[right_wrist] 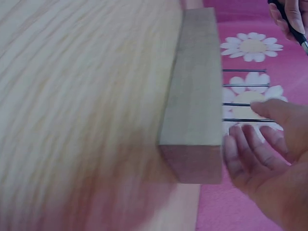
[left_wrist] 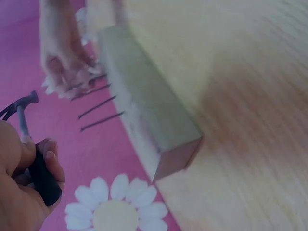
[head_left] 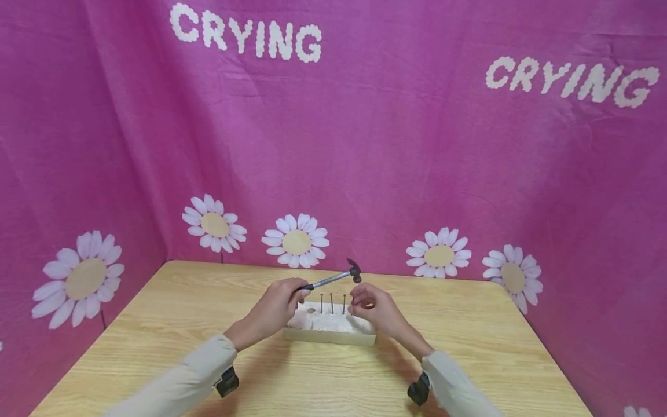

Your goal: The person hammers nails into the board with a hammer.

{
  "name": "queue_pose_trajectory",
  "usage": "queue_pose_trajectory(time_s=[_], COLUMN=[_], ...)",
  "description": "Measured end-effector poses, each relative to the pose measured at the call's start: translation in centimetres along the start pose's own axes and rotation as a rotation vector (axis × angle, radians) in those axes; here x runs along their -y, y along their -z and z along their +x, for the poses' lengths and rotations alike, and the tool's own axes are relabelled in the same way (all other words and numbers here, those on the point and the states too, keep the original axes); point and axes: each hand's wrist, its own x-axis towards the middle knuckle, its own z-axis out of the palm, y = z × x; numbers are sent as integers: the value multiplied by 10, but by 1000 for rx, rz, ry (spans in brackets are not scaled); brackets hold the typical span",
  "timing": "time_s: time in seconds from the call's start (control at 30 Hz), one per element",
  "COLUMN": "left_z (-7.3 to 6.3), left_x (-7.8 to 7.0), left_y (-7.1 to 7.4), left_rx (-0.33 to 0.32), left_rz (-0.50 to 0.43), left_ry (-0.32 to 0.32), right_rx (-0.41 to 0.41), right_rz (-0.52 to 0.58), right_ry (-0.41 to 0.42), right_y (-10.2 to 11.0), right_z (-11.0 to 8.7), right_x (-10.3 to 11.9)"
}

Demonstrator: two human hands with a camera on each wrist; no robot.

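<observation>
My left hand (head_left: 278, 304) grips the black handle of a claw hammer (head_left: 333, 279), its head held above the block and to the right. Several slim nails (head_left: 332, 304) stand upright in a row in a pale wooden block (head_left: 329, 336). At the row's right end is my right hand (head_left: 376, 310). In the right wrist view, the right hand (right_wrist: 269, 159) has thumb and fingers apart around the end nail (right_wrist: 245, 120); the thumb overlaps the neighbouring nail. The left wrist view shows the hammer's black grip (left_wrist: 44, 180) wrapped by the left hand (left_wrist: 19, 178).
The block stands on a light wood-grain table (head_left: 333, 388). A pink cloth (head_left: 365, 145) with daisies and white lettering hangs behind and at the sides. A dark knot or hole (head_left: 311, 311) marks the block's top left of the nails. Black wrist cameras (head_left: 227, 382) sit beneath both sleeves.
</observation>
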Motion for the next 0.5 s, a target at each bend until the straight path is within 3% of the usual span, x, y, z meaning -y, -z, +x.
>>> queue_pose_trajectory(time_s=[0.13, 0.33, 0.5], left_z=[-1, -10, -18], left_x=[4, 12, 16], left_y=[11, 18, 21], left_rx=[-60, -18, -26], left_rz=[18, 38, 36], left_ry=[22, 56, 85], right_rx=[7, 27, 65], right_rz=[9, 0, -2], right_ry=[9, 8, 35], right_y=[0, -8, -16], right_z=[5, 17, 25], right_x=[6, 10, 10])
